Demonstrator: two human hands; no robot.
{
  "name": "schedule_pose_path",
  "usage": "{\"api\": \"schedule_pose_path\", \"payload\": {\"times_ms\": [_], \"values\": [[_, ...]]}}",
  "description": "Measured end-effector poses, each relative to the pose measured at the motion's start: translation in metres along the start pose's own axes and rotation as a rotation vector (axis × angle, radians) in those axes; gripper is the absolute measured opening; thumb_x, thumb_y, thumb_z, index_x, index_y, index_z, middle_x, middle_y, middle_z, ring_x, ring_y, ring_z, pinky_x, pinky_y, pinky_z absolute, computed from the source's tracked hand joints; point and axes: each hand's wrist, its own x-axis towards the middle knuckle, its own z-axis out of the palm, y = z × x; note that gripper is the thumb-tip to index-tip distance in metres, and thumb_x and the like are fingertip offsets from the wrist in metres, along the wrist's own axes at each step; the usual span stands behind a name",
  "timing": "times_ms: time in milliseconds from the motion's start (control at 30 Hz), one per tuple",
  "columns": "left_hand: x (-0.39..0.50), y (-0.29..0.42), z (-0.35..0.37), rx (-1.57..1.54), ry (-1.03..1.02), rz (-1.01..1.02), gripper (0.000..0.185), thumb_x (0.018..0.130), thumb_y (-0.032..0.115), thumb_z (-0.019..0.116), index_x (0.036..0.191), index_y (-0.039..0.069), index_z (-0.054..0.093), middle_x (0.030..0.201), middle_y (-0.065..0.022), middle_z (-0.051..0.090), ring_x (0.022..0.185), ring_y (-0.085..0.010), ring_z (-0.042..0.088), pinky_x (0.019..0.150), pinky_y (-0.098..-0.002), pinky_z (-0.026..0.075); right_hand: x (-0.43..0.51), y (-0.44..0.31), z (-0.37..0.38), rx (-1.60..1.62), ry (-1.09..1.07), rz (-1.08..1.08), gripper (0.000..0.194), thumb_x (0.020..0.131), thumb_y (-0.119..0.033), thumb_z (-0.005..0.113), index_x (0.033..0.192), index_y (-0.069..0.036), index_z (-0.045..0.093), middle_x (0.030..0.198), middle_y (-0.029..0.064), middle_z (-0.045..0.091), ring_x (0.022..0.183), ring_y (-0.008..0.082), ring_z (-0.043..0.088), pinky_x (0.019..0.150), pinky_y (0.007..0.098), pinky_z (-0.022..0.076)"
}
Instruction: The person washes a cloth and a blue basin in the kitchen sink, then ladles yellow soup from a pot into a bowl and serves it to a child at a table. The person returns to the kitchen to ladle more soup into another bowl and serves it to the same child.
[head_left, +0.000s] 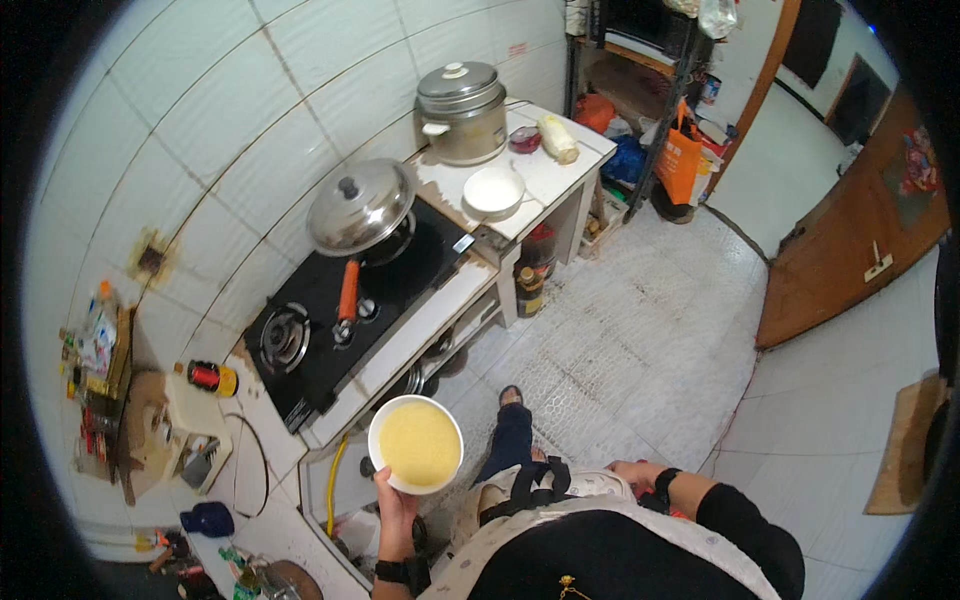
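My left hand (395, 496) grips the rim of a white bowl (458, 459), thumb on top, holding it over the floor beside the counter. The bowl is filled with a smooth yellow mixture (420, 442). My right hand (634, 474) is low at my side by the apron (592, 484), close to something red; its fingers are partly hidden, so I cannot tell what it holds. On the black gas stove (420, 277) sits a wok with a domed metal lid (361, 210) and an orange handle (349, 292) pointing towards me.
Past the stove, the white counter (540, 202) holds a steamer pot (465, 124), a white dish (493, 189), a red onion (525, 139) and a cabbage (556, 139). A sauce bottle (212, 377) and a knife rack (196, 450) stand left. A wooden door (847, 262) is at right.
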Motion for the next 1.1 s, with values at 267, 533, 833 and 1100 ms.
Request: {"api": "schedule_pose_path", "payload": {"times_ms": [267, 533, 833, 1100], "values": [[0.163, 0.001, 0.136, 0.06, -0.355, -0.107, 0.07, 0.082, 0.042, 0.048, 0.135, 0.001, 0.031, 0.13, -0.0156, 0.046, 0.114, -0.0285, 0.051, 0.093, -0.0413, 0.044, -0.003, -0.02, -0.113, -0.094, 0.126, -0.146, 0.031, 0.078, -0.029, 0.066, 0.096, -0.004, 0.069, 0.083, 0.0016, 0.067, 0.071, 0.0125, 0.058, 0.069, 0.0306, 0.0475], [0.246, 0.001, 0.223, 0.021, -0.387, -0.142, 0.049, 0.087, 0.03, 0.048, 0.122, -0.004, 0.045, 0.117, -0.0138, 0.055, 0.101, -0.0234, 0.059, 0.084, -0.036, 0.05, -0.009, -0.118, -0.278, -0.334, 0.438, -0.262, 0.038, 0.086, -0.033, 0.058, 0.105, -0.001, 0.063, 0.082, 0.0137, 0.067, 0.075, 0.0202, 0.063, 0.07, 0.0342, 0.0488], [0.203, -0.034, 0.224, -0.083, -0.162, -0.013, 0.056, 0.086, 0.03, 0.049, 0.131, -0.001, 0.034, 0.118, -0.0129, 0.054, 0.105, -0.0212, 0.057, 0.088, -0.0334, 0.048, 0.057, -0.393, -0.399, -0.92, 0.79, -1.1, 0.028, 0.079, -0.015, 0.063, 0.101, 0.0, 0.058, 0.099, 0.0222, 0.058, 0.097, 0.0396, 0.053, 0.084, 0.041, 0.0439], [0.077, -0.09, 0.238, -0.401, 0.455, 0.279, 0.044, 0.088, 0.027, 0.049, 0.121, -0.002, 0.048, 0.116, -0.0097, 0.057, 0.101, -0.0186, 0.059, 0.081, -0.0342, 0.051, 0.182, -0.511, -0.418, 0.326, -0.12, -0.357, 0.041, 0.091, -0.026, 0.049, 0.113, 0.008, 0.046, 0.1, 0.0262, 0.059, 0.082, 0.0317, 0.064, 0.075, 0.0374, 0.0565]]}}
